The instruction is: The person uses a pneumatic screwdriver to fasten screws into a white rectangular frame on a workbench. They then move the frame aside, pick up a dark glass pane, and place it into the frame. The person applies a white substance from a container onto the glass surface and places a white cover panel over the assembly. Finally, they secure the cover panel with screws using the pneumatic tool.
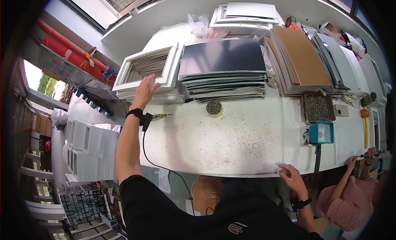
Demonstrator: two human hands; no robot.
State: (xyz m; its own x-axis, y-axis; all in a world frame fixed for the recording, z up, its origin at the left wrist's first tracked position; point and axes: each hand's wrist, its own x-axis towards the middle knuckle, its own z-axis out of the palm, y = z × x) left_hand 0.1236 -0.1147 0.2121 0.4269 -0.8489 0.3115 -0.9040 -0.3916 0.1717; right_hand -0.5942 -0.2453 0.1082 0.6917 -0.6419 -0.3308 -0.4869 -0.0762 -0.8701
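Observation:
My left hand (145, 90) is stretched out over the near edge of a stack of white rectangular frames (176, 66). Its fingers are extended and apart, with nothing held; whether the fingertips touch the top frame I cannot tell. By that wrist lies a screwdriver with a yellowish handle (159, 116). My right hand (293, 178) is at the front edge of the white table (231, 157), fingers loosely bent and apart, holding nothing. Beside the frames sits a stack of dark glossy panels (222, 58). A round tub of small metal pieces (214, 108) stands in front of it.
Brown boards (303, 56) are stacked at the back right. Before them are a box of small metal parts (318, 108) and a teal bin (321, 133). A co-worker in a striped top (346, 203) handles a tool at the right. White panels (90, 149) are stacked at left.

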